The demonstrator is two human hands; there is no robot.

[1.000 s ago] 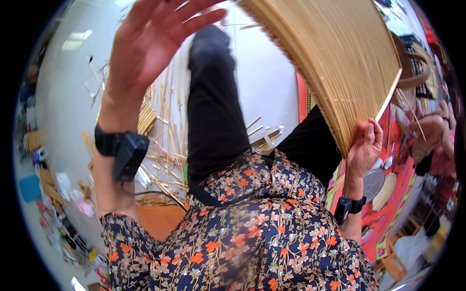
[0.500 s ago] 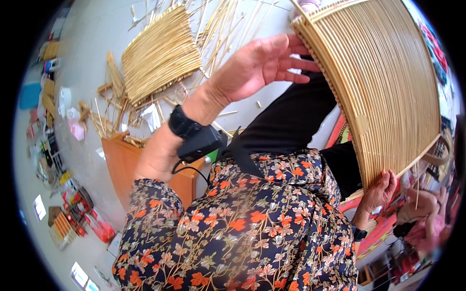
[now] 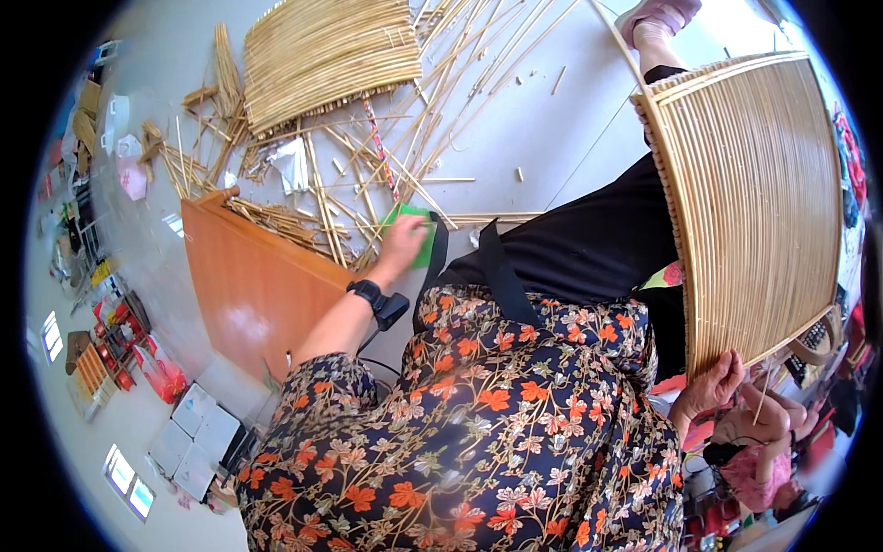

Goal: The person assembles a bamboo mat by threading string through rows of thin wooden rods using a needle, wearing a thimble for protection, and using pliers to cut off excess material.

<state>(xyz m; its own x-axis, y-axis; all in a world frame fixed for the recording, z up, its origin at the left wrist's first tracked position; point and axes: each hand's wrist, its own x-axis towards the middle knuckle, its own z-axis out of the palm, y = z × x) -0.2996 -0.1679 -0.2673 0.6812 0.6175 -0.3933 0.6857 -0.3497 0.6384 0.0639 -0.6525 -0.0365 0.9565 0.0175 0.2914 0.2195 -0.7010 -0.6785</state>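
Observation:
A slatted panel of thin straw-coloured stalks stands tilted at my right side, with a thicker bound edge towards me. My right hand grips its lower corner, fingers over the edge. Down at the left, my left hand is at a bright green item beside my black-clad thigh. Motion smears its fingers, so whether they hold anything does not show. Next to this hand lie loose stalks and a thin red-and-white patterned strip.
Another stalk panel lies on the floor at the far left, with cut stalks scattered around it. An orange-brown wooden board stands left of my arm, bundled stalks behind it. Another person's pink shoe shows at the top. Crumpled white paper lies among the stalks.
My left hand has left the panel's left edge and moved down and left to the green item. My right hand keeps hold of the panel, which now sits farther right in view.

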